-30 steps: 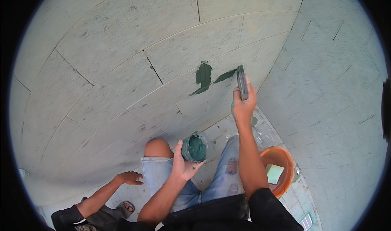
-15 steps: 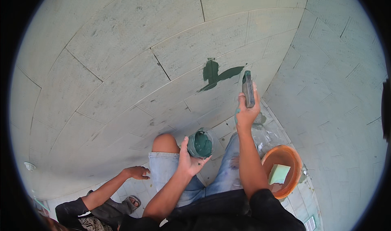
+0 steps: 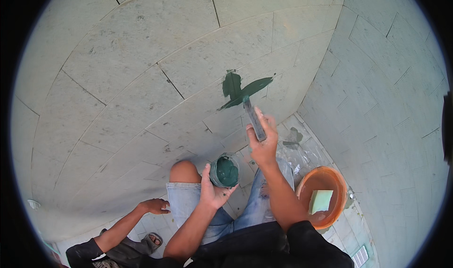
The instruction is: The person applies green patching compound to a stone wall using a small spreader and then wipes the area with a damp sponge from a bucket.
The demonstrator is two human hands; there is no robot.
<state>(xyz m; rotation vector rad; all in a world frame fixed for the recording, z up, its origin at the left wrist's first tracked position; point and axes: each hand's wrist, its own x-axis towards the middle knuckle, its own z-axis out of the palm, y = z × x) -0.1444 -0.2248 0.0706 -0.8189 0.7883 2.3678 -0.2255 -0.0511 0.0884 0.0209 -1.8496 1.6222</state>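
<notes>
Tiled wall [image 3: 188, 46] — grey tool [image 3: 254, 120] between right fingers [image 3: 268, 124]

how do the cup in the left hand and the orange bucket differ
The cup looks see-through; the bucket is orange. The cup is smaller than the bucket. The cup is held up in the left hand, while the bucket stands on the floor. The cup holds dark green paste; the bucket holds a pale green sponge. Both are round and open-topped.
</notes>
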